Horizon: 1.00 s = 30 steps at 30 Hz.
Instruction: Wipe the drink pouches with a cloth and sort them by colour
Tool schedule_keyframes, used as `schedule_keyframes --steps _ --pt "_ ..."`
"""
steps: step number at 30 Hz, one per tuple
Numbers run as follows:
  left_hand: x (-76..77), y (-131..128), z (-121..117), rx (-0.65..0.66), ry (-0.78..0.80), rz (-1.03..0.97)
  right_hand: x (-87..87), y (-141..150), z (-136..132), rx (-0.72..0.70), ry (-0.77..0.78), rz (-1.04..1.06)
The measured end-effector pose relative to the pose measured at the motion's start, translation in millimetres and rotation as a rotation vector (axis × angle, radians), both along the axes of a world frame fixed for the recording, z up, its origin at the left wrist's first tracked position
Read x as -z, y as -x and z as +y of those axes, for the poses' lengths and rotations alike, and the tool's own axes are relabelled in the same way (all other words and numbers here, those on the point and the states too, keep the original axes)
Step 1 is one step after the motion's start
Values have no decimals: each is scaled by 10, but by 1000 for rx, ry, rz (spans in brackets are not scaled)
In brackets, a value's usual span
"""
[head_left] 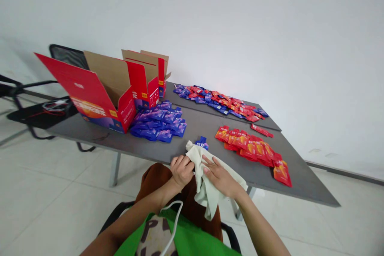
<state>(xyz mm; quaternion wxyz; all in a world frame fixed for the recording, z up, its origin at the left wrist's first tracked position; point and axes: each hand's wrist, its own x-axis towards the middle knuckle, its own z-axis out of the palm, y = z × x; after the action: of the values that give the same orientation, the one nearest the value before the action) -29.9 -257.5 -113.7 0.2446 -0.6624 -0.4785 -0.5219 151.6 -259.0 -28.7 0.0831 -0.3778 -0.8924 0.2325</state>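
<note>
A pale cream cloth (207,186) lies over the table's front edge and hangs down above my lap. From under its far end pokes the top of a blue pouch (202,143); the rest of that pouch is covered. My right hand (221,178) presses on the cloth with fingers stretched out. Just left of it, my left hand (181,171) is closed at the table edge, against the cloth's side; what its fingers grip is hidden. Left of the cloth is a pile of blue pouches (159,122). To the right, red pouches (252,146) lie overlapped in a row.
Open red cardboard boxes (102,96) stand at the grey table's (198,122) left end. Mixed red and blue pouches (222,102) are heaped along the back. One red packet (261,131) lies alone behind the red row. A black chair (45,112) is at the left.
</note>
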Motion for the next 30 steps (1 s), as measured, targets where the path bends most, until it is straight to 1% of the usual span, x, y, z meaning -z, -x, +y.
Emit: schedule_keyframes --steps 4,6,10,14,16,17,19,21,23,26,28,30 --pt "44 -7 -29 -16 110 -8 147 147 97 134 -147 7" --pt "48 -11 -49 -21 149 -18 194 217 159 188 -205 -9" --pt "6 13 -80 2 145 -11 224 301 398 236 -195 -56" --pt "-8 81 -74 50 108 66 214 347 703 316 -206 -84" --pt "17 109 -62 67 98 99 202 351 779 329 -200 -92" --pt "34 118 -58 66 97 107 195 347 778 312 -196 -89" --pt "64 126 -56 43 97 116 181 328 689 231 -203 -66" --pt "76 123 -58 -4 114 130 158 295 505 120 -219 -40" --pt "66 117 -54 -46 150 151 118 249 292 39 -203 -23" --pt "37 116 -32 -73 200 171 27 138 53 20 -96 -8" --pt "22 129 -26 -67 248 169 -43 28 -24 7 -6 5" --pt "-10 153 -44 -51 337 164 -100 -102 -61 -26 107 48"
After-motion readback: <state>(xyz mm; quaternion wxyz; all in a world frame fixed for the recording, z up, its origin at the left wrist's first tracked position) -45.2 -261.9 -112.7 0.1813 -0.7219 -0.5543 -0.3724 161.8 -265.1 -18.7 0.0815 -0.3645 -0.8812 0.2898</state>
